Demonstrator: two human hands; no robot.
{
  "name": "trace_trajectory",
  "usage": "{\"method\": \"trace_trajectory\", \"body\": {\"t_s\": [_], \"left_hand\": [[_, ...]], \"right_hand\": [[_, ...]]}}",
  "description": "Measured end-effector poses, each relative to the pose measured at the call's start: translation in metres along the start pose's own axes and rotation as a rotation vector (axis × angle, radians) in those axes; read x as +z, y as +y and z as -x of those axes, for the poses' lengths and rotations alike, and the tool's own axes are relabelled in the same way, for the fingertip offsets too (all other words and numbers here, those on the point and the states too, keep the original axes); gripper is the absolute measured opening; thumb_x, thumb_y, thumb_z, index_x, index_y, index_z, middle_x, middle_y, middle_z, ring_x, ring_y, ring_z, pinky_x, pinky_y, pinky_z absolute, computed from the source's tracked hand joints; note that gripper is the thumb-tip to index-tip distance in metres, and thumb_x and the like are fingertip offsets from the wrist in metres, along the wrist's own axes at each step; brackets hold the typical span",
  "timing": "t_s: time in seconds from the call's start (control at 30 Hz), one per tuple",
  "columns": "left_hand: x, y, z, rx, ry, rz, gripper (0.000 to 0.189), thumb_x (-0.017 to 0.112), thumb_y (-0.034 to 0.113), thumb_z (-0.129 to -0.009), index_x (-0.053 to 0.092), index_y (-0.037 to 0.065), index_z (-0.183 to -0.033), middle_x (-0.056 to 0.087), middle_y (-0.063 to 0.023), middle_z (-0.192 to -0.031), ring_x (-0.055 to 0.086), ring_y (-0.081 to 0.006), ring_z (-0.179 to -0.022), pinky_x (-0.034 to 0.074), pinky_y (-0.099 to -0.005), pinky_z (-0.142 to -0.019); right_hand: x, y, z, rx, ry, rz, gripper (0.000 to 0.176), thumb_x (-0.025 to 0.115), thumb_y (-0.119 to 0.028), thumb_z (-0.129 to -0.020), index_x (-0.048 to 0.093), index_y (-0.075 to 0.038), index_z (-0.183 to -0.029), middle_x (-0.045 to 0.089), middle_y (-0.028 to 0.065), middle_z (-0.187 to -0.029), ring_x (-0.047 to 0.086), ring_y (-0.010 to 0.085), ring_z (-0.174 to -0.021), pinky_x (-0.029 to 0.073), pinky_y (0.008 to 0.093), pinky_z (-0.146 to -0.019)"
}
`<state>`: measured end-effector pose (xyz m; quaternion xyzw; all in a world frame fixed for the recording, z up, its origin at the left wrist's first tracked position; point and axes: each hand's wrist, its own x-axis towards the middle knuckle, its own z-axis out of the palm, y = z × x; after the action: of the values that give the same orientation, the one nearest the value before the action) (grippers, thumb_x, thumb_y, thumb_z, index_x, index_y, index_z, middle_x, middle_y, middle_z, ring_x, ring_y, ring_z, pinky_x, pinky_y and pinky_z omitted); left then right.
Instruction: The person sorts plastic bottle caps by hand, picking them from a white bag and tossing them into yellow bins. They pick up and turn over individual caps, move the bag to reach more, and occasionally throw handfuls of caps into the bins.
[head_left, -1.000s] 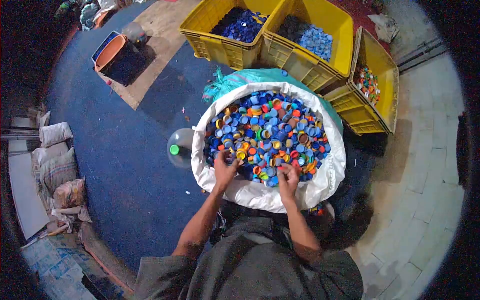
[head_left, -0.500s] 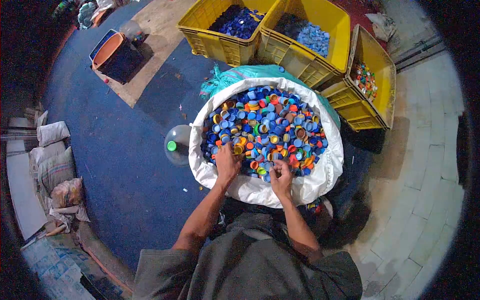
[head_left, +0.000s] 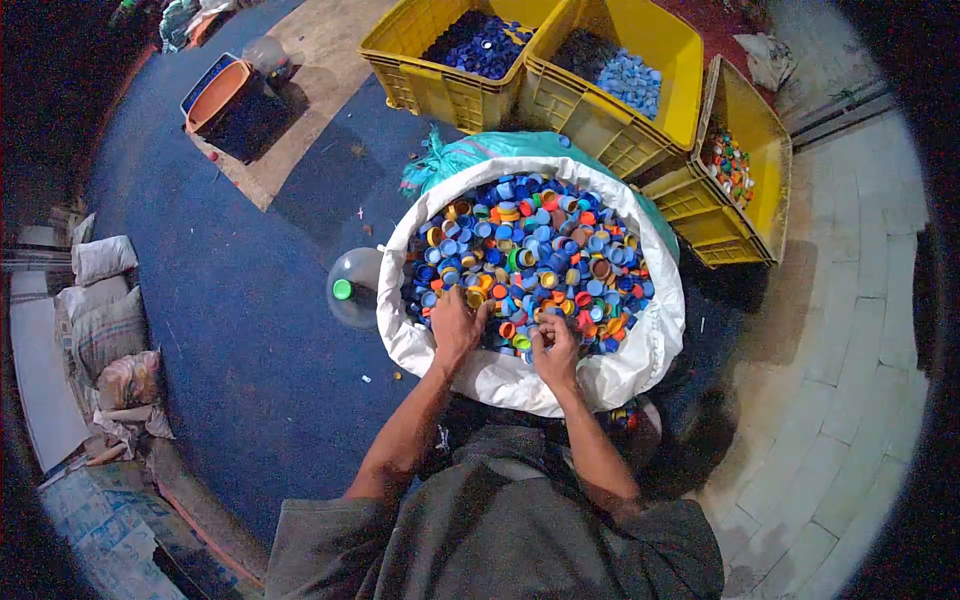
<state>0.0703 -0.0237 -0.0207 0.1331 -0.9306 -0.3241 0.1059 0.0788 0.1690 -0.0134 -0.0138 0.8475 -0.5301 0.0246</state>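
A wide white sack (head_left: 405,345) with a rolled-down rim stands in front of me, full of loose plastic bottle caps (head_left: 540,250) in blue, orange, yellow, green and red. At the near left of the pile, my left hand (head_left: 457,328) has its fingers curled down among the caps, beside a yellow one. What it grips, if anything, is hidden. To its right, my right hand (head_left: 556,354) is over the near edge of the heap, thumb and fingers drawn together. Whatever lies between those fingertips is too small to name.
Behind the sack lies a teal sack (head_left: 470,152). Yellow crates (head_left: 440,92) holding sorted-looking caps line the back and right. A clear rounded container with a green cap (head_left: 343,290) sits left. Farther off is an orange tub (head_left: 218,97); stuffed sacks (head_left: 105,260) are piled at far left.
My right hand has shifted slightly left and its fingers have curled closer together. My left hand stays at nearly the same spot, its thumb a little farther out.
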Motion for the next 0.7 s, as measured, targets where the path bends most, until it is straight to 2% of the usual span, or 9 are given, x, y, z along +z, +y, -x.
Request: {"method": "trace_trajectory", "body": {"t_s": [0.13,0.23,0.33,0.43,0.53,0.63,0.67,0.7], "left_hand": [[0.004,0.004,-0.004,-0.101,-0.041,-0.045,0.040,0.071,0.031,-0.075,0.052,-0.002,-0.088,0.058,-0.0196,-0.080,0.057,-0.0376,-0.076,0.044,-0.0451,-0.064],[0.009,0.000,-0.004,-0.078,0.022,0.035,0.036,0.070,0.028,-0.077,0.053,-0.002,-0.087,0.059,-0.0196,-0.080,0.057,-0.0380,-0.074,0.045,-0.0451,-0.064],[0.007,-0.005,-0.001,-0.166,-0.025,0.208,0.030,0.069,0.023,-0.078,0.057,-0.002,-0.092,0.061,-0.0191,-0.082,0.061,-0.0349,-0.075,0.047,-0.0405,-0.065],[0.000,-0.007,0.003,-0.182,0.024,0.355,0.028,0.066,0.019,-0.081,0.059,-0.002,-0.098,0.064,-0.0164,-0.085,0.064,-0.0278,-0.075,0.049,-0.0345,-0.065],[-0.017,0.003,0.005,-0.342,0.016,0.440,0.028,0.064,0.019,-0.083,0.059,-0.001,-0.103,0.065,-0.0136,-0.085,0.064,-0.0194,-0.072,0.049,-0.0307,-0.065],[-0.019,-0.012,0.009,-0.450,0.045,0.563,0.028,0.065,0.019,-0.084,0.059,-0.001,-0.102,0.064,-0.0108,-0.083,0.062,-0.0160,-0.068,0.049,-0.0301,-0.064],[-0.020,-0.021,0.011,-0.509,-0.005,0.775,0.027,0.062,0.022,-0.085,0.059,0.000,-0.100,0.062,-0.0066,-0.082,0.059,-0.0145,-0.068,0.050,-0.0299,-0.064],[-0.021,-0.029,0.014,-0.596,-0.021,0.984,0.027,0.061,0.024,-0.084,0.058,0.002,-0.100,0.061,-0.0066,-0.085,0.059,-0.0153,-0.072,0.050,-0.0301,-0.065]], "right_hand": [[-0.001,-0.002,-0.002,-0.022,-0.010,-0.026,0.026,0.062,-0.009,-0.082,0.058,-0.001,-0.105,0.062,0.0062,-0.079,0.059,0.0119,-0.068,0.049,0.0258,-0.063],[-0.003,-0.009,-0.001,0.006,-0.004,-0.020,0.026,0.063,-0.009,-0.081,0.058,-0.001,-0.105,0.062,0.0060,-0.079,0.059,0.0116,-0.068,0.049,0.0256,-0.063],[-0.003,-0.012,-0.001,-0.018,0.006,0.021,0.025,0.062,-0.009,-0.081,0.058,0.000,-0.104,0.062,0.0062,-0.078,0.058,0.0113,-0.067,0.049,0.0259,-0.063],[0.003,-0.002,-0.001,-0.012,-0.001,0.013,0.025,0.063,-0.009,-0.081,0.058,0.000,-0.104,0.062,0.0066,-0.076,0.059,0.0119,-0.066,0.049,0.0267,-0.063],[0.004,-0.011,-0.002,0.037,-0.029,-0.048,0.025,0.063,-0.008,-0.080,0.058,0.000,-0.103,0.062,0.0068,-0.075,0.059,0.0122,-0.065,0.049,0.0268,-0.062],[0.007,-0.029,-0.009,0.063,-0.071,-0.067,0.025,0.062,-0.006,-0.079,0.058,0.000,-0.103,0.063,0.0080,-0.076,0.060,0.0169,-0.065,0.050,0.0293,-0.063],[0.010,-0.026,-0.013,-0.011,-0.090,0.045,0.027,0.062,-0.006,-0.078,0.058,-0.001,-0.104,0.063,0.0090,-0.079,0.061,0.0193,-0.069,0.050,0.0309,-0.066],[0.014,-0.024,-0.019,-0.086,-0.108,0.156,0.028,0.062,-0.005,-0.077,0.058,-0.001,-0.105,0.063,0.0099,-0.082,0.061,0.0218,-0.073,0.049,0.0325,-0.070]]}}
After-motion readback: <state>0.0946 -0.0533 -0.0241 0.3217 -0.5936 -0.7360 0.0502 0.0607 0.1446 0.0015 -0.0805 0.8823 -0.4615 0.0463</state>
